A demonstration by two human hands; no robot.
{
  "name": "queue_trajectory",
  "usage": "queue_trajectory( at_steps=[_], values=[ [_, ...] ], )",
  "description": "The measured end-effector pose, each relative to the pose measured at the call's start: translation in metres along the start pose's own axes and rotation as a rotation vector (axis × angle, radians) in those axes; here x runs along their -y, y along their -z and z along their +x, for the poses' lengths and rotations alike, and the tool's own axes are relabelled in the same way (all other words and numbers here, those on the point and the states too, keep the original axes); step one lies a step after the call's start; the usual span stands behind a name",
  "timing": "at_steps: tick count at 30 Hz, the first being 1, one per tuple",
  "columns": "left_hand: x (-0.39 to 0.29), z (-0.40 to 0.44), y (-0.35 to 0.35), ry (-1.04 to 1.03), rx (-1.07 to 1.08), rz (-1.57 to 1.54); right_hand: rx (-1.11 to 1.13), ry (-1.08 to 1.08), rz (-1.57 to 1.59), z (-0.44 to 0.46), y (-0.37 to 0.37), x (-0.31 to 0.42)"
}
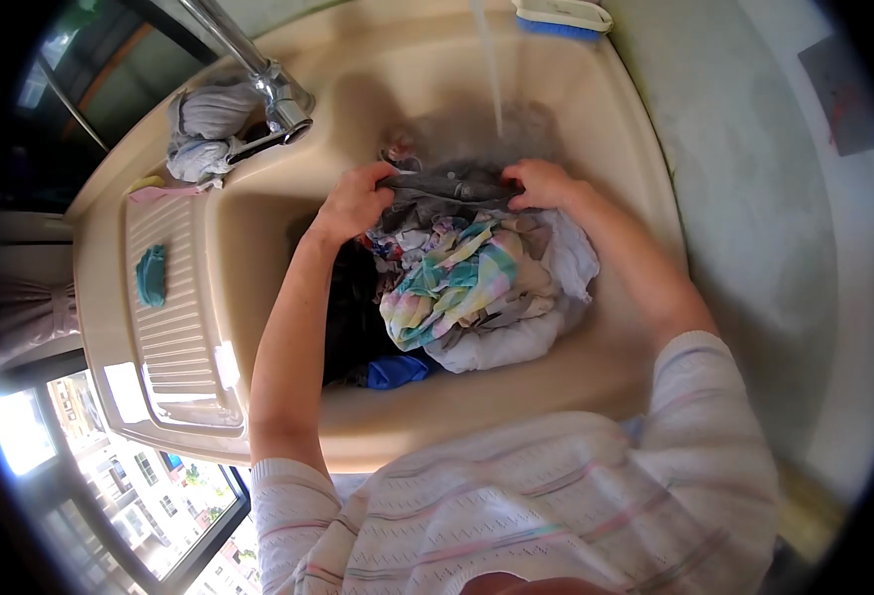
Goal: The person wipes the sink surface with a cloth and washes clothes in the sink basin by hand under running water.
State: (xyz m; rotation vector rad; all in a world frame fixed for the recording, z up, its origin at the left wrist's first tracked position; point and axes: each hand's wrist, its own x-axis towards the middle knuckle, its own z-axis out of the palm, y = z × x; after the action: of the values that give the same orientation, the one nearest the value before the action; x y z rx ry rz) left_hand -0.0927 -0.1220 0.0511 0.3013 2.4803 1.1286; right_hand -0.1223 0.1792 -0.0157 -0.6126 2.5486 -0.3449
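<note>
A dark grey wet garment [447,186] is stretched between my two hands at the back of the laundry pile. My left hand [357,203] pinches its left end, and my right hand [541,186] grips the right end. Just in front of them lies a heap with a checked green, yellow and pink cloth [457,283] on top. White fabric [501,342] edges the heap at the front and right. Dark cloth [352,307] and a blue piece of cloth [397,372] sit to its left. The garment's exact kind cannot be made out.
The beige sink [625,248] surrounds the pile, and a water stream [488,69] falls behind my hands. A chrome faucet [283,104] rises at the back left. A ribbed washboard [184,317] holds a teal item [150,276]. Grey cloths [211,114] and a brush [564,18] rest on the rim.
</note>
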Motion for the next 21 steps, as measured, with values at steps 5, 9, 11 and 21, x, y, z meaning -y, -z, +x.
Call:
queue_trajectory(
  at_steps=[5,9,11,21],
  values=[
    [-0.002,0.004,-0.010,0.015,0.038,0.123,-0.177,0.194,0.000,-0.003,-0.013,-0.005],
    [0.020,0.006,-0.020,-0.230,0.204,0.328,-0.362,0.145,0.303,-0.009,-0.011,-0.006],
    [0.016,0.011,-0.012,-0.081,0.085,0.178,-0.469,0.074,0.508,-0.001,0.000,-0.012],
    [-0.077,0.040,-0.049,-0.184,-0.127,-1.024,-0.352,-0.070,1.504,0.004,0.085,0.024]
  ],
)
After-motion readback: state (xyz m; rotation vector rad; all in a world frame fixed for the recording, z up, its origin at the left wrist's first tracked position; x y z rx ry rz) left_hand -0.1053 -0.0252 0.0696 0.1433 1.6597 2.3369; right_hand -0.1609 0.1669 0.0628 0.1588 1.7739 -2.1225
